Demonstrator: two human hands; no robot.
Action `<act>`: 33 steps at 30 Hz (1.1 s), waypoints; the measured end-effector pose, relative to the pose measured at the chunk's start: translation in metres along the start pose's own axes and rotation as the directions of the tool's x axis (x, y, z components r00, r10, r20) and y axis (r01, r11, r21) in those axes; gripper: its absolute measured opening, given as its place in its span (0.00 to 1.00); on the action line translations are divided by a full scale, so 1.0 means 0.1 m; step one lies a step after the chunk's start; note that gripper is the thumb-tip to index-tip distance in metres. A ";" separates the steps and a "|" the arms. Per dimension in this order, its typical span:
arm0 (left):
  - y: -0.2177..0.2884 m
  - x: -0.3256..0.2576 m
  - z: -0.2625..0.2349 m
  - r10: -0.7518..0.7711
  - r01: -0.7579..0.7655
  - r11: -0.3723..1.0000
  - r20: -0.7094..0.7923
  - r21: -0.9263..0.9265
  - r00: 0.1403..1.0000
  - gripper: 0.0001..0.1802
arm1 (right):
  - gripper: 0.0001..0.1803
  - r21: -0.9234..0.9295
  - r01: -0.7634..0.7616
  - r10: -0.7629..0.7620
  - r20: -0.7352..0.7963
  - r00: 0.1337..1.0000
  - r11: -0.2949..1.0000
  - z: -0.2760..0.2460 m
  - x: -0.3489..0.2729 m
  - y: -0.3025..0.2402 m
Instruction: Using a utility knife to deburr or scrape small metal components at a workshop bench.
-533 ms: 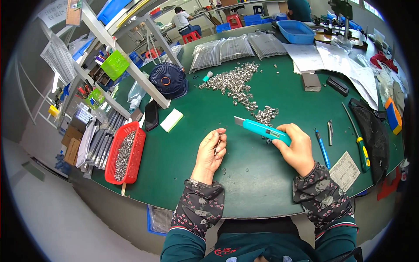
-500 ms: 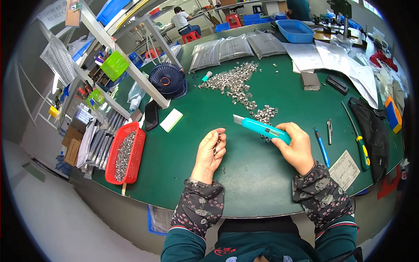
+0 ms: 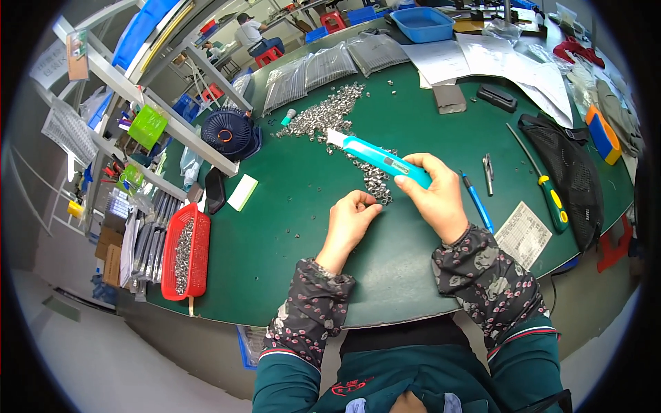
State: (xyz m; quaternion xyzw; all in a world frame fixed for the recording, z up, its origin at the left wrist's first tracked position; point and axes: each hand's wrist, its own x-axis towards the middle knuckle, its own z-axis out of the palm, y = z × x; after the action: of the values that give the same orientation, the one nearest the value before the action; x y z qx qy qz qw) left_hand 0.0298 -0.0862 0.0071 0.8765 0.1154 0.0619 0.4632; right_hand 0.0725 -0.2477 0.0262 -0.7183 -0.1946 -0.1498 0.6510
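In my right hand (image 3: 438, 195) is a teal utility knife (image 3: 375, 157), its pale blade pointing up and to the left over the pile. My left hand (image 3: 350, 221) is at the near end of a long heap of small metal rings (image 3: 323, 111). Its fingers are curled, with thumb and forefinger close together by the nearest rings; what sits between them is hidden. Left of it, a few loose bits lie scattered on the green table (image 3: 275, 186). A red plastic basket (image 3: 198, 251) full of similar small metal pieces stands at the left edge.
Behind the heap lie clear bags of grey rods (image 3: 330, 66). A dark blue fan (image 3: 228, 133), a black phone (image 3: 215, 190) and a shelf post stand left. To the right are a blue pen (image 3: 477, 201), a screwdriver (image 3: 554, 203), a black mesh bag (image 3: 568, 182) and papers (image 3: 509, 72).
My left hand has moved forward and right to the near end of the heap, and its palm has turned down. The knife remains in my right hand. The whole view has shifted.
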 end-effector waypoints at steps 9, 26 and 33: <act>0.10 0.02 0.21 0.067 -0.033 0.953 -0.103 0.300 0.992 0.12 | 0.14 -0.025 0.049 -0.049 0.007 0.999 0.998 0.00 -0.01 -0.01; -0.47 -0.12 -0.66 -0.016 0.043 0.168 0.041 -0.985 0.999 0.08 | 0.14 0.005 -0.100 0.092 0.344 0.934 0.995 0.05 -0.10 0.00; -0.51 -0.08 -0.69 0.019 -0.020 0.197 -0.017 -0.980 1.000 0.07 | 0.14 0.016 -0.231 0.194 0.484 0.853 0.973 0.04 -0.13 -0.03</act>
State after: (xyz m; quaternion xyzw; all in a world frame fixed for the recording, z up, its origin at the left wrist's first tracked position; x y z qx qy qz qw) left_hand -0.0006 -0.0053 0.0042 0.3863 0.0392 0.1273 0.9127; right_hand 0.0594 -0.2444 0.0217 -0.7255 -0.2744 0.1130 0.6210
